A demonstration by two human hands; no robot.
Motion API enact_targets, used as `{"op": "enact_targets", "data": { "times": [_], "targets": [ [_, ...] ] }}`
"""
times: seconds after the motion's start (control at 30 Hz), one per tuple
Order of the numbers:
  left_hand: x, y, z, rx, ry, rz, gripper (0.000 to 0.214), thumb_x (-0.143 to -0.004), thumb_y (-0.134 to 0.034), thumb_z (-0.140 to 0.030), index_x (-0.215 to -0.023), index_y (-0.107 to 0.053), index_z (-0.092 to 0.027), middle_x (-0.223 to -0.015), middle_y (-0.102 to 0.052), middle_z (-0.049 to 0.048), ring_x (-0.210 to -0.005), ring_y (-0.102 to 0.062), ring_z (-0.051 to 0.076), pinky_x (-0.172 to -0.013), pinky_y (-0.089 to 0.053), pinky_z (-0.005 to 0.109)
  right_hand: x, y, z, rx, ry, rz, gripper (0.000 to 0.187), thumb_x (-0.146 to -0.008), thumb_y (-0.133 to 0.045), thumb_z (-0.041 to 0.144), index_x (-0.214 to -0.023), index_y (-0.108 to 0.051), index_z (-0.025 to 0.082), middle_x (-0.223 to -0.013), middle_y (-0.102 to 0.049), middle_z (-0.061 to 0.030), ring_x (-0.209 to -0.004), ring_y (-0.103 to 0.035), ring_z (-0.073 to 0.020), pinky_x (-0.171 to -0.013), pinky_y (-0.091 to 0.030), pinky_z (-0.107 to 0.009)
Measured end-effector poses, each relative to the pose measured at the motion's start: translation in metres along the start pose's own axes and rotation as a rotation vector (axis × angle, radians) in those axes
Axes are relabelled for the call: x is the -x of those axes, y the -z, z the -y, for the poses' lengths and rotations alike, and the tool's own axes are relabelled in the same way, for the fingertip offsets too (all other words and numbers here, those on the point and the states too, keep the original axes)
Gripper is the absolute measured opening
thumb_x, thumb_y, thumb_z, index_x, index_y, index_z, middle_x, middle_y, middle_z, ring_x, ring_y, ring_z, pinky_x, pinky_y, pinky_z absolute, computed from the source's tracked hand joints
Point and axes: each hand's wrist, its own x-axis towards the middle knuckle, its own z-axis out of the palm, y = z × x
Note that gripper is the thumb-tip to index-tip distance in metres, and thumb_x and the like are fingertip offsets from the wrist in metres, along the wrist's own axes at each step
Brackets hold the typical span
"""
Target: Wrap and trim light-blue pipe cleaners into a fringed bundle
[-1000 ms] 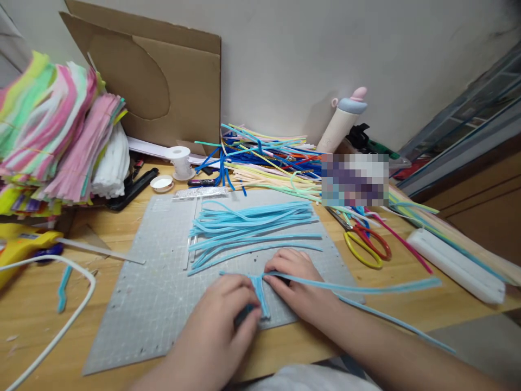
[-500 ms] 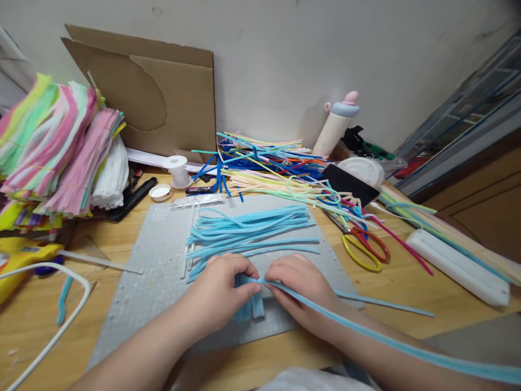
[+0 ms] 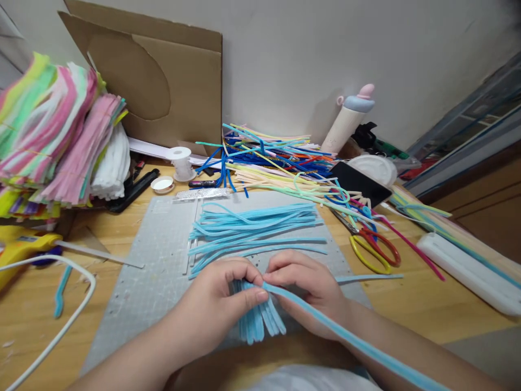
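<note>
My left hand [image 3: 222, 296] is closed on a small bundle of folded light blue pipe cleaners [image 3: 258, 320], thumb pressed on top. Touching it from the right, my right hand [image 3: 309, 288] pinches one long light blue pipe cleaner [image 3: 350, 342] that runs from the bundle down toward the lower right. Both hands are over the near edge of a grey cutting mat [image 3: 158, 271]. Just beyond my fingers, a loose pile of light blue pipe cleaners [image 3: 256, 228] lies across the mat.
Red and yellow scissors [image 3: 372, 247] lie right of the mat. Mixed coloured pipe cleaners [image 3: 277, 163], a dark phone [image 3: 360, 182] and a bottle [image 3: 348, 119] sit behind. Stacked pastel pipe cleaners [image 3: 61, 136], a yellow glue gun [image 3: 20, 247] and a thread spool [image 3: 181, 162] are left.
The hands came together over the bundle, and the bundle now fans out below my left thumb. The long strand swung from lying on the mat to running toward me at lower right.
</note>
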Motion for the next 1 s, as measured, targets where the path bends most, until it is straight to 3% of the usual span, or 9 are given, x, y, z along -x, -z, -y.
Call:
{"op": "enact_targets", "data": {
  "times": [0.33,0.5,0.8,1.0],
  "targets": [
    [0.000,-0.007,0.004,-0.130,-0.076,-0.170,0.008,-0.074,-0.064,-0.027,-0.070,-0.063,-0.020,-0.075,-0.064,0.0004,-0.077,-0.058,0.018,-0.072,-0.041,0.029,0.006,-0.003,0.004,-0.037,-0.102,-0.064,0.016,-0.082,-0.057,0.013,-0.095,-0.064,0.021,-0.085,-0.063,-0.0053,-0.079,-0.061,-0.0139,-0.070,-0.049,-0.026],
    [-0.001,-0.007,0.003,-0.093,-0.067,-0.168,0.008,-0.074,-0.063,-0.026,-0.069,-0.063,-0.019,-0.072,-0.063,-0.0004,-0.072,-0.058,0.017,-0.069,-0.042,0.027,0.007,-0.008,0.001,-0.183,-0.268,-0.084,0.004,-0.083,-0.059,0.020,-0.084,-0.063,0.019,-0.078,-0.062,-0.0044,-0.070,-0.058,-0.0136,-0.064,-0.047,-0.026],
    [-0.005,-0.008,0.012,0.091,0.055,-0.198,0.011,-0.073,-0.065,-0.027,-0.079,-0.064,-0.018,-0.077,-0.066,0.0006,-0.075,-0.059,0.017,-0.069,-0.044,0.027,0.003,-0.010,-0.005,-0.469,-0.483,-0.066,0.016,-0.079,-0.066,0.032,-0.077,-0.065,0.016,-0.077,-0.063,-0.0042,-0.075,-0.058,-0.0146,-0.069,-0.046,-0.029],
    [-0.006,-0.004,0.014,0.110,0.081,-0.142,0.011,-0.072,-0.066,-0.028,-0.074,-0.067,-0.018,-0.075,-0.068,0.0015,-0.075,-0.060,0.018,-0.071,-0.044,0.028,0.004,-0.013,-0.005,-0.622,-0.673,-0.057,0.022,-0.074,-0.070,0.036,-0.079,-0.063,0.016,-0.075,-0.062,-0.0022,-0.068,-0.055,-0.0117,-0.061,-0.045,-0.024]
  ]
}}
